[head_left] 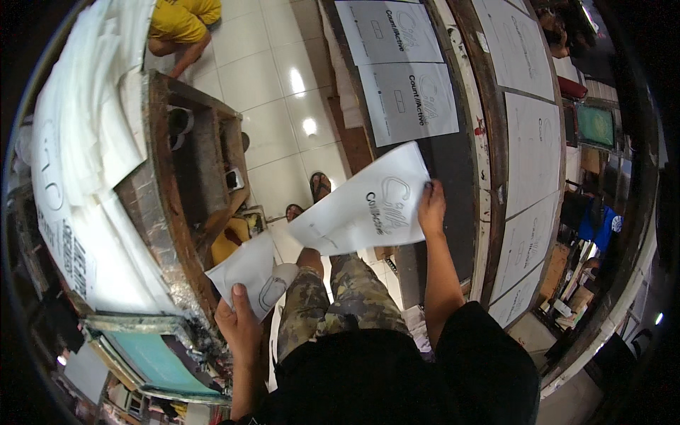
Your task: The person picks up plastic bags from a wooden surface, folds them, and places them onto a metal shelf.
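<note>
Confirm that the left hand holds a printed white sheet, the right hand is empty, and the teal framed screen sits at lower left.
The right hand is not empty: the head view shows it gripping the edge of a second white sheet, also printed. The left hand does hold a printed white sheet, and the teal framed screen does sit at lower left.

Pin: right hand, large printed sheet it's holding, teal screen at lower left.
Right hand [433,208]: head view, middle of the hand.
Large printed sheet [363,202]: head view, middle of its printed side.
Teal screen [164,360]: head view, middle of its surface.
</note>
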Action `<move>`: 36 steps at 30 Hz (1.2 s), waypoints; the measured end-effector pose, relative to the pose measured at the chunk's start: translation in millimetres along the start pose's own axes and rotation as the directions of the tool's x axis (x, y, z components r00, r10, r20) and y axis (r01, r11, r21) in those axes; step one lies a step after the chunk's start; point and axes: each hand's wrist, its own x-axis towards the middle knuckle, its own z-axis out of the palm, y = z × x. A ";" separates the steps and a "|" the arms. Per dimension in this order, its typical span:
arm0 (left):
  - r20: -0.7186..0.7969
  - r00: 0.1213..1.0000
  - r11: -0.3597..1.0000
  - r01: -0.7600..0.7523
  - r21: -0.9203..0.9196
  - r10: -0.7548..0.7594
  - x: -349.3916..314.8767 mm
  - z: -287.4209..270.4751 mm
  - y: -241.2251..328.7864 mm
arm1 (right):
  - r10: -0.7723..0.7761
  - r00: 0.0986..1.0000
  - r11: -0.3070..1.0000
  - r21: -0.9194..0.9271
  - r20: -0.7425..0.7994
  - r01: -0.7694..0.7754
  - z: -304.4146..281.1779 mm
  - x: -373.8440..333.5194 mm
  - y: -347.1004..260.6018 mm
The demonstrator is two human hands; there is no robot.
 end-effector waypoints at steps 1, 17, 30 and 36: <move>0.096 0.992 0.992 0.077 0.099 -0.087 4.3 -3.4 -8.2 | 0.050 0.997 0.998 -0.047 -0.050 -0.052 1.2 -1.8 26.2; 0.283 0.933 0.974 0.201 0.106 -0.224 6.2 88.5 -59.7 | -0.003 0.952 0.880 -0.454 -0.306 -0.143 28.5 137.2 255.8; 0.358 0.899 0.966 0.209 0.149 -0.250 14.3 113.4 -47.0 | 0.377 0.910 0.768 -0.491 -0.172 -0.411 22.7 177.9 230.6; 0.419 0.888 0.961 0.079 0.266 -0.189 15.7 95.9 -44.7 | -0.138 0.886 0.990 -0.076 -0.443 0.117 70.3 144.0 137.4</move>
